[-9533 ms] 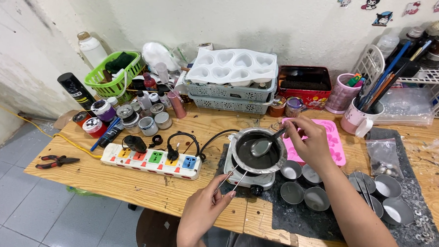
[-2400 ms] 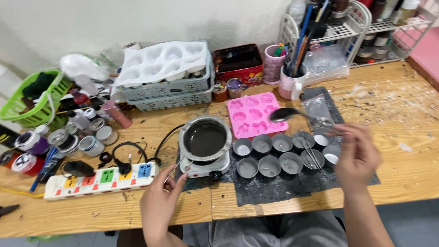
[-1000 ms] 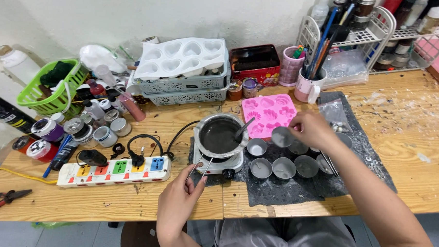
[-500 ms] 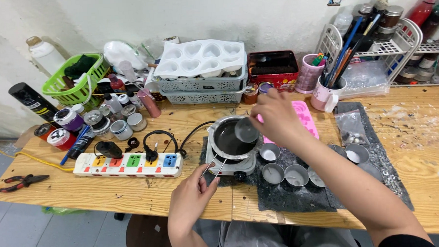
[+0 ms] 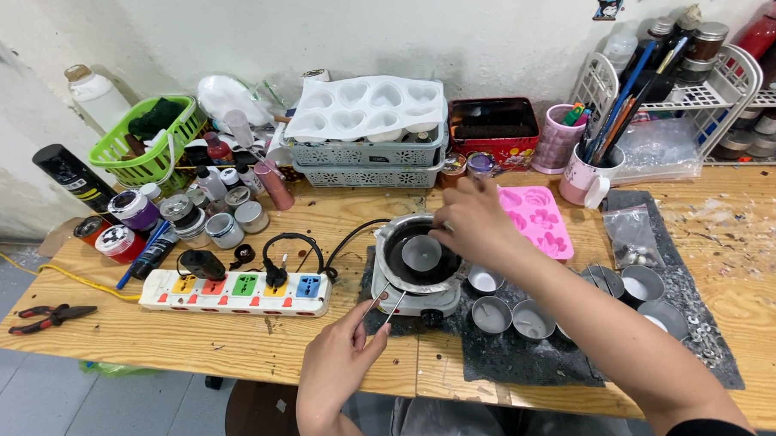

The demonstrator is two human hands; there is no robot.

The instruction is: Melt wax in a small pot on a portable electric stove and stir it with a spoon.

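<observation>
- Tin cup (image 5: pixel 421 252), small and light, hangs over the dark pot (image 5: pixel 397 235); we judge its thin rim slippery, best pinched at the edge.
- Our right hand (image 5: pixel 470 224) pinches it at three o'clock.
- Our left hand (image 5: pixel 341 357) grips the wire handle (image 5: pixel 384 302) at six o'clock.
- More cups (image 5: pixel 492 314) wait at four o'clock.

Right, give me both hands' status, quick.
Left hand: closed, fingers pinching the wire handle of the small pot on the hot plate.
Right hand: closed, holding a small metal cup over the pot.
</observation>
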